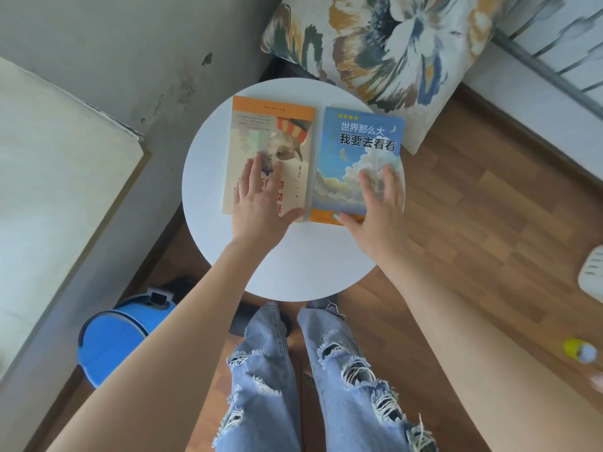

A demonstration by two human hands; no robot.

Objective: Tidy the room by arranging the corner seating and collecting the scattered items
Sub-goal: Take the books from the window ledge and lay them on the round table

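Two paperbacks lie flat, covers up, side by side on a round white table (293, 265) with a smooth matte top.

- Cream book (261, 132): orange band across the far edge, a painted figure in a striped hat, red characters near the close end. Pale, slightly worn-looking cover.
- Blue book (359, 138): glossy sky-and-cloud cover, bold dark title, orange strip at the near edge.
- Both are rectangles with the long axis running away from the person, the far ends leaning a little to the right. Titles read upright from the person's side. Their inner long edges sit just beside each other, closest at the near end.
- Left hand (261, 203): palm down on the cream book's near half, fingers straight and spread, thumb out toward the gap between the books. It grips nothing.
- Right hand (378, 207): palm down on the blue book's near right part, fingers straight, thumb lying along the orange strip. Flat contact only, no grasp.
- Floral cushion (391, 44), soft printed fabric, touches the table's far right rim.
- Wood-plank floor (489, 207); round blue plastic bin (111, 337) at the near left; ripped, frayed light denim jeans (267, 370) below.
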